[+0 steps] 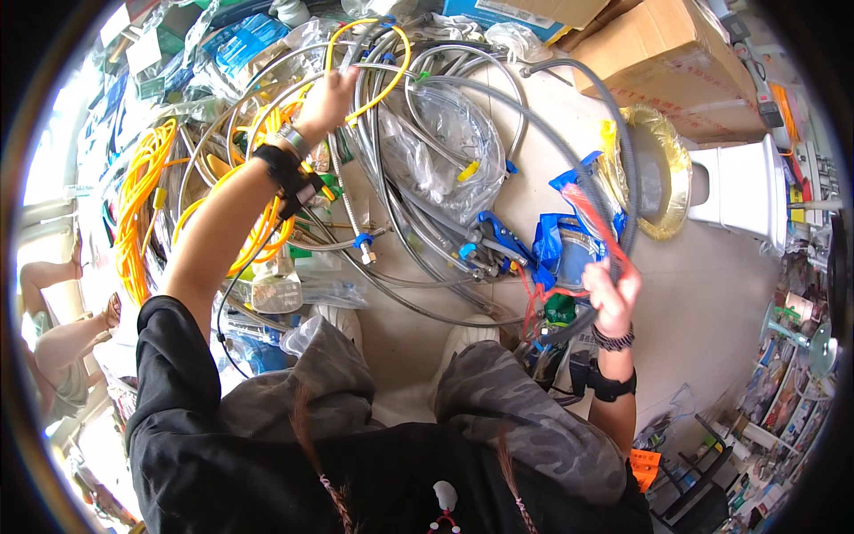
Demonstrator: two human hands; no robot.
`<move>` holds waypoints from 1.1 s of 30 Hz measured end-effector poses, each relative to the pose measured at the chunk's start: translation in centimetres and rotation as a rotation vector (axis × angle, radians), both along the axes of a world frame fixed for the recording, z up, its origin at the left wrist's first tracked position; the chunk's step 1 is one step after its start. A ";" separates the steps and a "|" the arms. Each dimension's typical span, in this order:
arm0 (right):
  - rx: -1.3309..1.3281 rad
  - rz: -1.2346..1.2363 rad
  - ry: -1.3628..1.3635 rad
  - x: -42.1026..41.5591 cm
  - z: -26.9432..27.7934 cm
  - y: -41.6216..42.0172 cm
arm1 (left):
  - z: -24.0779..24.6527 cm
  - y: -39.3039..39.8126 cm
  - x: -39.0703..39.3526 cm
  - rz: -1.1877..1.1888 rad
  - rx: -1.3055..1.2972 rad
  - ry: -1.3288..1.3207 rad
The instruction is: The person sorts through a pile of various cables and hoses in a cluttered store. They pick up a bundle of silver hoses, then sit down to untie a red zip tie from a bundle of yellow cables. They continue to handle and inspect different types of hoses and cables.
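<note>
At the far side of the hose pile, my left hand [328, 103] closes around a grey hose [353, 57], its grip partly hidden. A yellow hose loop [408, 63] passes beside the fingers. Braided metal hoses [380, 167] run down from there across the floor. My right hand [610, 297] grips a red plastic strip [597, 217], blurred at its upper part. Red strands trail left from this hand towards hose ends. A grey corrugated hose [630, 153] curves behind the right hand. Blue-handled cutters [500, 233] and a blue plastic package [567, 250] lie left of it.
Coiled yellow hoses [143, 213] and plastic bags crowd the left. A cardboard box [674, 73] stands back right, near a gold-foil-rimmed ring [680, 173] and a white plastic stool [740, 193]. Shelves of goods line the right edge. Another person's legs [67, 340] show at far left.
</note>
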State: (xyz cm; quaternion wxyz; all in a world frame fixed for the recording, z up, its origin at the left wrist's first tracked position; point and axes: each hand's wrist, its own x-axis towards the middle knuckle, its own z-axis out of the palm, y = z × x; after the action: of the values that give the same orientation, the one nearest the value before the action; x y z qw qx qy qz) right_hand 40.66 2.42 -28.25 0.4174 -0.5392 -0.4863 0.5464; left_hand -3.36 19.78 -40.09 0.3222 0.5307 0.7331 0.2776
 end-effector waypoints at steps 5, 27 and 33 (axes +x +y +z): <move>0.289 0.210 0.261 0.9 4.2 0.7 | 0.4 1.1 -7.2 0.200 0.071 -0.263; 0.126 0.644 -0.430 -9.2 -2.7 -1.6 | 10.6 -7.8 10.5 0.084 -0.185 -1.568; 0.097 0.731 -0.438 -9.5 -2.8 -2.4 | 12.7 -9.5 10.6 0.100 -0.189 -1.488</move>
State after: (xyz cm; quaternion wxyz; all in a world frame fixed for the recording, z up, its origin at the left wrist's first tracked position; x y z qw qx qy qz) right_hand 31.13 0.03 -31.01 0.1081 -0.4143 -0.7477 0.5076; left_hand 7.28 10.26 -27.38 0.7640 0.1392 0.3657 0.5131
